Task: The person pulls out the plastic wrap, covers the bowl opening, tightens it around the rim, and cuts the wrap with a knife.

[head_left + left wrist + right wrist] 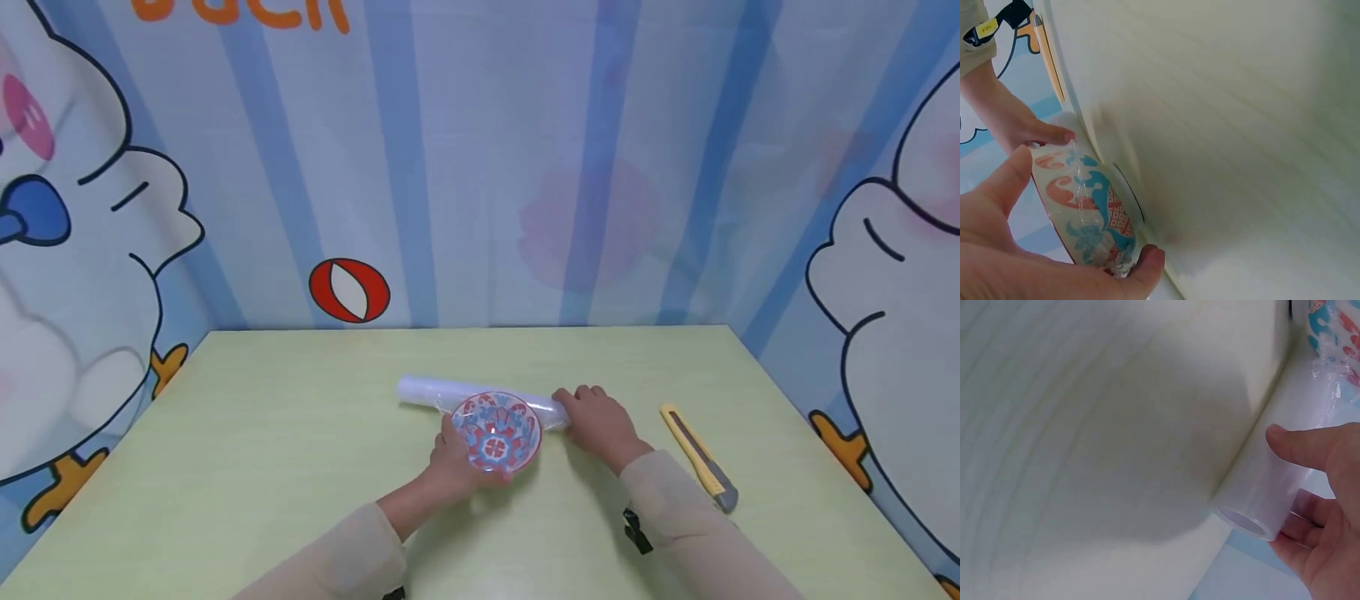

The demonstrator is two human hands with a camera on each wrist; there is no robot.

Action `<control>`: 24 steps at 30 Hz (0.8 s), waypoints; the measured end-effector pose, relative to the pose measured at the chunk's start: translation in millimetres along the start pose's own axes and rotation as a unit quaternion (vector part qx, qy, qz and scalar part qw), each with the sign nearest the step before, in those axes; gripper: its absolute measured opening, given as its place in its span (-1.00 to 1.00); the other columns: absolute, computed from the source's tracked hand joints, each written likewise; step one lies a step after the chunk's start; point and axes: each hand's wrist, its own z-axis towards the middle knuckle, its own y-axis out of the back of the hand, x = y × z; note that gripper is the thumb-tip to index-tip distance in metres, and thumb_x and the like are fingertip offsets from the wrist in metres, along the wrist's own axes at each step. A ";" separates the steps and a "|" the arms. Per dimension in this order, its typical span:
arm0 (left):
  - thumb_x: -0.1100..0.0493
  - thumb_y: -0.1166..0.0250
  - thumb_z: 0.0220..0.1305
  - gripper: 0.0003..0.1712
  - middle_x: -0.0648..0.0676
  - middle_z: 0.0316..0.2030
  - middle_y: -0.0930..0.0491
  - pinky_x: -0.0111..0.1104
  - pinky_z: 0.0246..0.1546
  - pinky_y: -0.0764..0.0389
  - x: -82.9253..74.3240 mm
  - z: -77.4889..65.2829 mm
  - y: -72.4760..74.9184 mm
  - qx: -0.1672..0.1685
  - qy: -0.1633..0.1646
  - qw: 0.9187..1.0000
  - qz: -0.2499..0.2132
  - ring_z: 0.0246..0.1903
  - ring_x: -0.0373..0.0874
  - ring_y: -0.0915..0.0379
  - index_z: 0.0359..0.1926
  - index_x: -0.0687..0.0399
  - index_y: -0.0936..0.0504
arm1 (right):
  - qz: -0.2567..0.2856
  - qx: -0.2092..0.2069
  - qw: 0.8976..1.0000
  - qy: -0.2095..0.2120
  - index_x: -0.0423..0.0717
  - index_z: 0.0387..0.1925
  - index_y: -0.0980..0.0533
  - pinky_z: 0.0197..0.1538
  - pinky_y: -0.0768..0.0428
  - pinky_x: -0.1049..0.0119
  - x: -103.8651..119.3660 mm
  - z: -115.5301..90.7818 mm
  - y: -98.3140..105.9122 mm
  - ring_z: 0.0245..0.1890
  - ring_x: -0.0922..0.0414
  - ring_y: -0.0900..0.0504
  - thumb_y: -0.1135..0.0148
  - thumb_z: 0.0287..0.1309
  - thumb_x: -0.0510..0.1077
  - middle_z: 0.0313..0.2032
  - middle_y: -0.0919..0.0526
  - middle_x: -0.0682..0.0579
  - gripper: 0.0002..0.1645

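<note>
A patterned bowl point(496, 432) in red, blue and white has clear plastic film over it. My left hand point(455, 460) grips the bowl by its side, thumb near the rim and fingers toward the base. Crinkled film clings to the bowl's outer wall point(1088, 200) in the left wrist view. Behind the bowl, a roll of cling film point(435, 392) lies across the table. My right hand point(602, 425) holds the roll's right end, and in the right wrist view its thumb lies on top with fingers curled round the far side. Part of the roll is hidden by the bowl.
A yellow and grey utility knife point(699, 457) lies on the table point(300, 467) to the right of my right hand. A printed backdrop point(487, 167) with cartoon figures rises behind the table and along both sides.
</note>
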 end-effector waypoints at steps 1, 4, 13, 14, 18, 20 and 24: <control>0.16 -0.56 -0.36 0.33 0.42 0.14 -0.21 0.04 0.17 -0.31 1.7 0.5 1.3 0.004 -0.004 1.000 -0.003 0.14 0.27 -0.19 0.31 0.35 0.15 | 0.003 0.011 1.000 -0.001 -0.03 -0.02 -0.45 -0.23 -0.57 0.12 0.3 -0.5 1.8 -0.25 -0.01 -0.49 -0.28 0.01 -0.19 -0.24 -0.56 -0.12 -0.56; 0.19 -0.57 -0.37 0.34 0.39 0.17 -0.22 0.04 0.19 -0.28 6.4 2.7 6.2 0.021 -0.017 0.999 -0.017 0.17 0.26 -0.18 0.33 0.31 0.16 | 0.010 0.046 0.999 -0.008 -0.04 0.02 -0.45 -0.21 -0.57 0.12 0.8 -1.2 5.9 -0.25 0.01 -0.51 -0.27 0.02 -0.16 -0.24 -0.57 -0.11 -0.54; 0.29 -0.55 -0.36 0.26 0.32 0.19 -0.25 0.01 0.24 -0.23 16.3 10.6 18.0 0.085 -0.085 0.991 -0.063 0.20 0.17 -0.18 0.31 0.28 0.10 | 0.026 0.105 0.994 -0.018 -0.08 0.11 -0.42 -0.16 -0.54 0.07 -4.2 -6.8 9.4 -0.24 0.00 -0.53 -0.15 0.07 -0.08 -0.19 -0.59 -0.11 -0.48; 0.29 -0.54 -0.33 0.25 0.30 0.19 -0.25 0.01 0.24 -0.23 17.1 11.3 20.1 0.097 -0.093 0.989 -0.066 0.20 0.15 -0.19 0.31 0.28 0.11 | 0.032 0.110 0.993 -0.021 -0.09 0.12 -0.42 -0.15 -0.54 0.07 -5.0 -8.1 9.7 -0.23 0.00 -0.53 -0.13 0.08 -0.08 -0.16 -0.58 -0.12 -0.48; 0.25 -0.52 -0.26 0.24 0.26 0.22 -0.23 0.01 0.25 -0.21 19.3 13.8 28.6 0.149 -0.102 0.981 -0.071 0.22 0.12 -0.17 0.33 0.25 0.15 | 0.070 0.127 0.989 -0.042 -0.06 0.17 -0.40 -0.28 -0.49 0.15 -6.7 -13.6 10.8 -0.28 0.04 -0.47 -0.07 0.11 -0.05 -0.09 -0.47 -0.11 -0.45; 0.25 -0.51 -0.24 0.24 0.23 0.24 -0.21 0.01 0.26 -0.19 20.2 15.5 32.2 0.171 -0.102 0.977 -0.078 0.23 0.10 -0.15 0.34 0.23 0.15 | 0.089 0.135 0.986 -0.050 -0.04 0.18 -0.39 -0.36 -0.42 0.20 -7.0 -16.1 11.4 -0.33 0.07 -0.42 -0.04 0.11 -0.05 -0.11 -0.42 -0.11 -0.44; 0.28 -0.49 -0.23 0.22 0.21 0.25 -0.17 0.01 0.30 -0.11 20.1 18.5 37.5 0.200 -0.108 0.970 -0.088 0.26 0.08 -0.10 0.35 0.21 0.16 | 0.099 0.142 0.984 -0.051 -0.04 0.19 -0.39 -0.39 -0.38 0.22 -7.7 -20.9 12.6 -0.33 0.07 -0.40 -0.02 0.11 -0.02 -0.15 -0.42 -0.10 -0.43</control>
